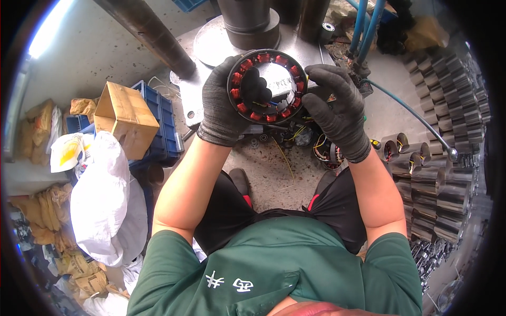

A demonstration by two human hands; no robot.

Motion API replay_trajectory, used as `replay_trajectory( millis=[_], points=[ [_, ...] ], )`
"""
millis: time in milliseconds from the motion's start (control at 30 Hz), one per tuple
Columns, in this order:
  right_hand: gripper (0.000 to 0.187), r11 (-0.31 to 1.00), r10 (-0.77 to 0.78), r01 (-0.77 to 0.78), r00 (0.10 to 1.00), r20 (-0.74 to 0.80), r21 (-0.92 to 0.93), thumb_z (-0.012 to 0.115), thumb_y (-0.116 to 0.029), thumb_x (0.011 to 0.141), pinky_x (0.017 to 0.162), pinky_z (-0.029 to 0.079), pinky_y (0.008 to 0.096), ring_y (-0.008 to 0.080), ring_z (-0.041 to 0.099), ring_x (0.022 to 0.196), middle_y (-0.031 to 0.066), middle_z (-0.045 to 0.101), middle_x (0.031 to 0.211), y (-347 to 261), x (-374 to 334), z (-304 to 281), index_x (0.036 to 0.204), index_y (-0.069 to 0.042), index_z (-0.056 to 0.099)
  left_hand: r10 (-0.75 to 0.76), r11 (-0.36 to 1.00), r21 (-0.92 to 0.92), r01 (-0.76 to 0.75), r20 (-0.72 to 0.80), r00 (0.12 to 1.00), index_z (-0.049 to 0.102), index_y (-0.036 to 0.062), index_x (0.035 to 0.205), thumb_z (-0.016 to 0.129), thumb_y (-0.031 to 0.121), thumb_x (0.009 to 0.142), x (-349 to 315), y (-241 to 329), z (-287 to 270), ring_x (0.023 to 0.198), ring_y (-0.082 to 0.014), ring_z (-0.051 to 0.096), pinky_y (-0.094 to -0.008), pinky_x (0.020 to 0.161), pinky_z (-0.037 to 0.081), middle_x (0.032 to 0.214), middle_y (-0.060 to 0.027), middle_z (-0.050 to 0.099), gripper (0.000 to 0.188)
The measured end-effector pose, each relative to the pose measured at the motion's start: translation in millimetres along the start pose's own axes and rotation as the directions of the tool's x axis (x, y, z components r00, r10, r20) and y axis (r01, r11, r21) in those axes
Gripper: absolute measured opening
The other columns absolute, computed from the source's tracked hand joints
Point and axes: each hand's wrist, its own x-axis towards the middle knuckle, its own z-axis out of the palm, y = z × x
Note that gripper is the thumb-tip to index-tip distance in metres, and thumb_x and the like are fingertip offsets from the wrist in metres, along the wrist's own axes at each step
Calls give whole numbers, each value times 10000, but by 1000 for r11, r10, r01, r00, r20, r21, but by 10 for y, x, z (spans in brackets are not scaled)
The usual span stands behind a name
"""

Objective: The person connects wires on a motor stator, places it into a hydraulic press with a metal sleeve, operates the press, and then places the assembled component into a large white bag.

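Down at the bottom of the view there's a green shirt [295,242], with two bare forearms [184,179] reaching up from it into dark work gloves. Held up in front of the body, above the near side of a metal machine plate, is the stator ring [256,115], black rim with reddish coils all the way round. Left hand [219,100] has a proper grasp on it: palm round the outside, fingers [256,87] curled into the hole. Right hand [337,105] is looser, fingers parted with tips at the opposite rim; can't tell if they're actually pinching.

My read is that this is a handling/checking step, maybe sorting the leads, since there's a bit of yellow wire [308,78] by the right fingertips. Next move probably calls for a steady left grip and a light right touch, so no coil gets snagged. The ring's open face looks up at the wearer, so its centre axis runs roughly along the line of sight; being round, it has no real long axis.

Past it there's the machine plate [190,95] and a thick dark cylinder [245,23] standing on it, plus stacked metal sleeves [448,105] off right.
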Motion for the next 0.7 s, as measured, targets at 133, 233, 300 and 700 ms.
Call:
replay_trajectory(
  millis=[133, 233, 300, 700],
  points=[
    [439, 994, 107, -105, 987, 118, -21, 784, -100, 887, 731, 582, 290, 141, 717, 843, 96, 708, 1026, 42, -25, 10, 1289, -25, 627, 0, 1000, -18, 0, 12, 1000, 671, 22, 1167, 560, 460, 978, 22, -18, -1, 800, -337, 710, -490, 738, 603, 925, -172, 717, 489],
    [500, 969, 239, -246, 960, 148, 25, 754, -106, 900, 741, 579, 309, 147, 710, 817, 92, 714, 933, 7, -60, 56, 1359, -17, 575, 10, 997, -72, -8, 28, 1000, 667, 23, 1172, 550, 451, 986, 34, -11, -36, 813, -335, 710, -488, 746, 603, 921, -169, 717, 482],
    [542, 964, 263, -266, 952, 157, 2, 742, -111, 901, 750, 579, 322, 152, 706, 813, 95, 714, 902, 10, -86, 84, 1398, -14, 546, 38, 999, -16, -38, 2, 999, 669, 29, 1166, 545, 451, 990, 28, 4, -44, 829, -333, 711, -481, 759, 602, 950, -169, 725, 474],
    [737, 989, 143, -149, 978, 152, 24, 714, -8, 872, 942, 546, 319, 145, 678, 1049, 105, 710, 1198, 87, -167, 207, 1546, -57, 421, 164, 984, 83, -158, -73, 984, 644, 31, 1233, 488, 372, 1028, 70, -67, 84, 1000, -276, 706, -473, 945, 585, 1074, -134, 728, 428]
  ],
)
